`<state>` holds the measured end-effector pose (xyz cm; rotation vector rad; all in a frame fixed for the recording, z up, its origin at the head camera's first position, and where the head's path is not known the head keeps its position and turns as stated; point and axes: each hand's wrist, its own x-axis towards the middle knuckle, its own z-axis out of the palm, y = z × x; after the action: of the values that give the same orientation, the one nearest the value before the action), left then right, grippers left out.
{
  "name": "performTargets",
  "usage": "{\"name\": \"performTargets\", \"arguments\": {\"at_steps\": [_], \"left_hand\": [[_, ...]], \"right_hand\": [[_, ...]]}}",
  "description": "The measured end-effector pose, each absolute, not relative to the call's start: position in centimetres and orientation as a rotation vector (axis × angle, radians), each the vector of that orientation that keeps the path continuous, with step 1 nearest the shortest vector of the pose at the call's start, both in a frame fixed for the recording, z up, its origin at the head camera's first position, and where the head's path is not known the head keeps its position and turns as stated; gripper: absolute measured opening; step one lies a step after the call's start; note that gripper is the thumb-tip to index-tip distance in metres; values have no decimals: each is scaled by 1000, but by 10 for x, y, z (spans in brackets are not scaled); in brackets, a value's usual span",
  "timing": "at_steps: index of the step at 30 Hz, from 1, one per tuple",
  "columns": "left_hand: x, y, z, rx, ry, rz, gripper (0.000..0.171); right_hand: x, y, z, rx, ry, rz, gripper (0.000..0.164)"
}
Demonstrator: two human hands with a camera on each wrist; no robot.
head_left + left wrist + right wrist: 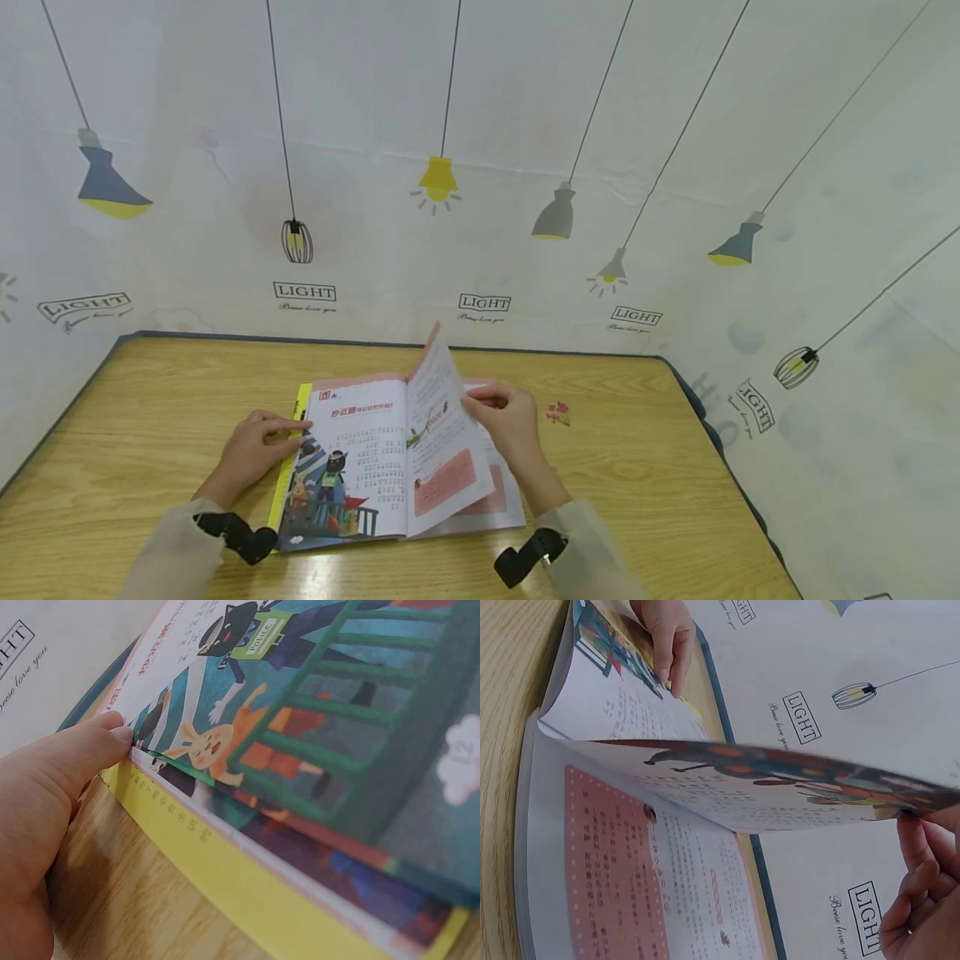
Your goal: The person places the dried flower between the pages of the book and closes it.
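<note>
Right hand (513,423) pinches the raised page (448,442), which I judge light, flexible, easily torn, best held by its outer edge; left hand (251,450), fingers extended, touches the book (352,467).

From far off, I see a paper book (386,496); its pages (682,877) look thin and smooth, and the lifted page (442,442) bends like soft paper; the yellow strip (169,840) looks smooth too; the tabletop (615,450) looks like wood with grain lines, and has a shiny patch near the book's bottom; the wall covering (360,75) looks dull, with little creases, and I can't tell if it is cloth or plastic; the black wrist pieces (238,535) look like plastic; the pale sleeves (176,554) look like thin, dull cloth.
</note>
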<state>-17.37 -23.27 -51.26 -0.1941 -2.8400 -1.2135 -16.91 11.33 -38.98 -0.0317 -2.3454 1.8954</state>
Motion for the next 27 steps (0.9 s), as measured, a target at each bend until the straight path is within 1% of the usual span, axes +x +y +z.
{"name": "performTargets", "arguments": {"at_steps": [4, 7, 16, 22, 27], "left_hand": [[-174, -233, -513, -180, -2843, -1224, 32], [-173, -233, -513, -171, -2846, -1230, 33], [-173, -232, -511, -172, -2846, -1227, 32], [-173, -232, -512, -162, -2857, -1228, 33], [-173, -232, -512, -166, -2854, -1224, 33]], "right_hand": [[-158, 104, -368, 4, -2339, 1912, 13], [-157, 99, -365, 29, -2335, 1919, 14], [-174, 90, -391, 79, -2295, 1977, 15], [-175, 81, -391, 83, -2324, 1967, 15], [-171, 71, -382, 80, -2332, 2014, 16]]}}
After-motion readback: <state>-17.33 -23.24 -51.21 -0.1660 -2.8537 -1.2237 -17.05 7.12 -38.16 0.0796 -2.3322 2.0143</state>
